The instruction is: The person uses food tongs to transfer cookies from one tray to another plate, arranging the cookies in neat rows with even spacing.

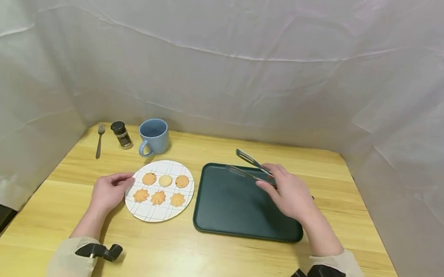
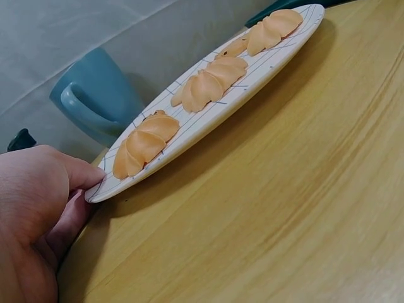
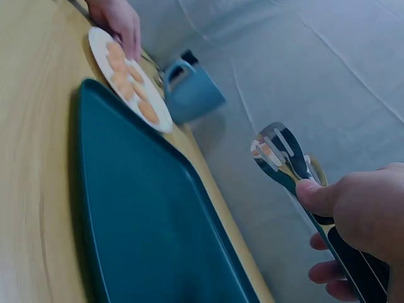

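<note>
My left hand (image 1: 108, 191) grips the left rim of a round white checked plate (image 1: 150, 215), thumb on top and fingers at the edge, as the left wrist view shows. On the plate lie three round cookies (image 1: 165, 181) in the back row and three swirled cookies (image 1: 158, 197) in the front row. With my right hand (image 1: 289, 191) I hold metal tongs (image 1: 248, 158) above a dark green rectangular tray (image 1: 233, 211). The tongs' two arms stand spread apart, with nothing between their slotted tips. In the right wrist view, the thumb presses one arm of the tongs.
Behind the plate stands a blue mug (image 1: 157, 142). Left of it are a spice jar (image 1: 122, 135) with a black lid and a fork (image 1: 99, 143). Pale cloth (image 1: 225, 92) hangs along the back and sides of the wooden table (image 1: 153, 257).
</note>
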Motion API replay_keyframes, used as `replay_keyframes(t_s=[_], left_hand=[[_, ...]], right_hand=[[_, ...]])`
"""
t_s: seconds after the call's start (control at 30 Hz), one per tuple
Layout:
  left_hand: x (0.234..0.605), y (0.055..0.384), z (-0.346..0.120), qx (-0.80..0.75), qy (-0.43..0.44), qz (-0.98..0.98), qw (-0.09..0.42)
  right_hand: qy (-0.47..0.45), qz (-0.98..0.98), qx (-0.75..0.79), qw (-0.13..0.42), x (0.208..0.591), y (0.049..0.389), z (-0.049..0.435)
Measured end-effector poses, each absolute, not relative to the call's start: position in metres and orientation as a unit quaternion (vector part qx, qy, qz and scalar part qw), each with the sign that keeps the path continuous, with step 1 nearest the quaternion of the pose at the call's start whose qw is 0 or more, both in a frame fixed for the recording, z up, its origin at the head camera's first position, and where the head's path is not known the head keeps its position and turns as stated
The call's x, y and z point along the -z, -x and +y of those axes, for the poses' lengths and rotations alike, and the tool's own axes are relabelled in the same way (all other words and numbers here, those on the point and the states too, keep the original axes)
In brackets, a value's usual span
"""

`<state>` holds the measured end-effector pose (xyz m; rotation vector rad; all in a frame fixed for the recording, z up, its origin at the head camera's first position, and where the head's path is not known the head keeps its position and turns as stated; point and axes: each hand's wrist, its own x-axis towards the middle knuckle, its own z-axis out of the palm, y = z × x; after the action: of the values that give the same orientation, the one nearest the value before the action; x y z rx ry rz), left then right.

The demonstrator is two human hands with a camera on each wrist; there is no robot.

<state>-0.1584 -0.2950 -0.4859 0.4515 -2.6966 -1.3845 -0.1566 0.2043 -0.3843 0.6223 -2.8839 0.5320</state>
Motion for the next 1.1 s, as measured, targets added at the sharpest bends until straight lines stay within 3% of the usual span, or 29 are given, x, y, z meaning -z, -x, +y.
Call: replay_keyframes(t_s=[0.37,0.7,1.1], left_hand=[[0.488,0.156,-0.297,0.448,-0.151,-0.88,0.034],[0.49,0.154,-0.299,0.438,-0.149,-0.884,0.061],[0.483,0.153,-0.298,0.414,-0.104,-0.901,0.081]], right_hand=[[-0.099,-0.977,-0.173,0.081,0.393,0.144,0.274],[0.042,-0.974,-0.197,0.099,0.426,0.143,0.312],[0.128,-0.967,-0.211,0.064,0.461,0.14,0.343]])
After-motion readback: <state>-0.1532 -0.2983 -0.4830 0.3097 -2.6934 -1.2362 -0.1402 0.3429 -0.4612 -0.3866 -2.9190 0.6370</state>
